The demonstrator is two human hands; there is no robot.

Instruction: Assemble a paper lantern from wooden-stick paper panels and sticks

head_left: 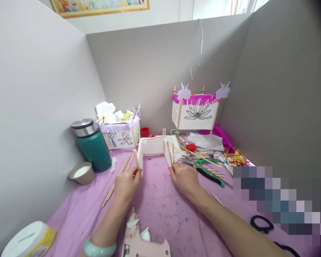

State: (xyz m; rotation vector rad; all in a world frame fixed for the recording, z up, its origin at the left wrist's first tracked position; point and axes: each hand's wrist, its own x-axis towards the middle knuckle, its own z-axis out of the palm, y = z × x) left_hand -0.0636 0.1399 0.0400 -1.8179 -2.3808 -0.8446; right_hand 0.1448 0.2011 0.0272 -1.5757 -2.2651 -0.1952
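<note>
A small lantern frame of wooden sticks and white paper panels (153,146) stands on the purple cloth, its near side open. My left hand (127,184) pinches the lower near end of its left panel, by the upright sticks. My right hand (184,177) pinches the near end of the right panel in the same way. Between my forearms lies a pink hot glue gun (147,246), its nozzle pointing away from me. Loose wooden sticks (117,180) lie beside my left hand. Green-handled pliers (203,169) rest just beyond my right hand.
Finished paper lanterns stand at the back left (120,137) and back right (198,116). At left are a green bottle (95,150), a small bowl (81,175) and a white-lidded tub (29,239). Black-handled scissors (262,224) lie at right. Grey panels (155,78) wall the table in.
</note>
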